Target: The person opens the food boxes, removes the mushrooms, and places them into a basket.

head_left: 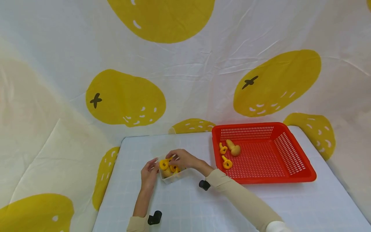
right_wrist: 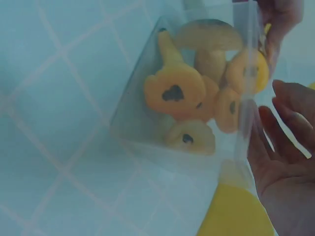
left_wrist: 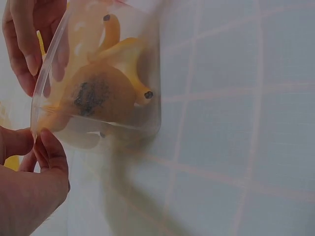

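Observation:
A clear plastic box [head_left: 171, 179] on the table holds several yellow mushrooms [head_left: 163, 164] with dark spots and a tan, thick-stemmed mushroom [right_wrist: 211, 37]. Its rim is pinched at the left between the thumb and fingers of my left hand [head_left: 149, 175], also close up in the left wrist view. My right hand [head_left: 184, 159] reaches over the box from the right, fingers loosely bent above the mushrooms. In the right wrist view that hand [right_wrist: 288, 162] shows a gap between thumb and fingers, with nothing visibly held. Part of the contents is hidden behind the fingers.
A red mesh basket [head_left: 261, 180] stands to the right, with two yellow mushrooms [head_left: 227, 162] and a tan mushroom [head_left: 233, 148] at its left side. A translucent flap [head_left: 173, 138] rises behind the box. Fabric with yellow fruit prints [head_left: 124, 96] hangs behind the table.

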Motion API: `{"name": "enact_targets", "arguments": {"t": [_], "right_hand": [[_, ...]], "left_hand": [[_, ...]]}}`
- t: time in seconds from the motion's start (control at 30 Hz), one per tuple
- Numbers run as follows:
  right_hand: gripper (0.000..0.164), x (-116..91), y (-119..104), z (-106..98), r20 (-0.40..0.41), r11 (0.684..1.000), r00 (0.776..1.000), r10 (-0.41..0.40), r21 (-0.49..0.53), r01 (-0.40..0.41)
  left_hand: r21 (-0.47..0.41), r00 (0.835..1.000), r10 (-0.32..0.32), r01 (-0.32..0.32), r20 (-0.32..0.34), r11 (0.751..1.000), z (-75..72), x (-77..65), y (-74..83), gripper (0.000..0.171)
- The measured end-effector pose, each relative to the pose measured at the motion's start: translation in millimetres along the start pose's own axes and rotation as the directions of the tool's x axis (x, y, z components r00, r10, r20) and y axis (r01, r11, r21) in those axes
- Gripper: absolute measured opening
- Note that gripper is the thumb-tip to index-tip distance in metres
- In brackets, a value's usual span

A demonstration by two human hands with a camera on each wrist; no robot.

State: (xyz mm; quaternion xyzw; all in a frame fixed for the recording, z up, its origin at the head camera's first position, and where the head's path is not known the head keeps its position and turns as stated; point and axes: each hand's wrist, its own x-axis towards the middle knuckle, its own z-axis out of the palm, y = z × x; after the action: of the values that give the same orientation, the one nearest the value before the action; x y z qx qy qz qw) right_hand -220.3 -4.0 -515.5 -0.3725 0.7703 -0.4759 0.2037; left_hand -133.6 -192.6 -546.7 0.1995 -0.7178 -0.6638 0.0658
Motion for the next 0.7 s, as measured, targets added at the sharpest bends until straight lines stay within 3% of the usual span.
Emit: {"name": "enact_targets", "arguments": {"t": [0.3, 0.57, 0.7], "right_hand": [[0.035, 6, 2, 18, 0.018, 0.987, 0.999, -0.035, -0.154, 0.038], [0.017, 3, 0, 15, -0.012, 0.97, 0.996, -0.093, -0.225, 0.088], [0.015, -1, 1, 9, -0.022, 0.972, 0.99, -0.141, -0.193, 0.134]], "left_hand": [[-0.011, 1.0, -0.003, 0.003, 0.016, 1.0, -0.2, 1.2, -1.2, 0.036], [-0.031, 0.999, 0.031, -0.031, 0.022, 0.999, 1.2, -3.0, 2.1, 0.035], [-0.019, 0.999, 0.039, -0.039, -0.007, 0.999, 1.4, -1.3, -1.9, 0.034]]}}
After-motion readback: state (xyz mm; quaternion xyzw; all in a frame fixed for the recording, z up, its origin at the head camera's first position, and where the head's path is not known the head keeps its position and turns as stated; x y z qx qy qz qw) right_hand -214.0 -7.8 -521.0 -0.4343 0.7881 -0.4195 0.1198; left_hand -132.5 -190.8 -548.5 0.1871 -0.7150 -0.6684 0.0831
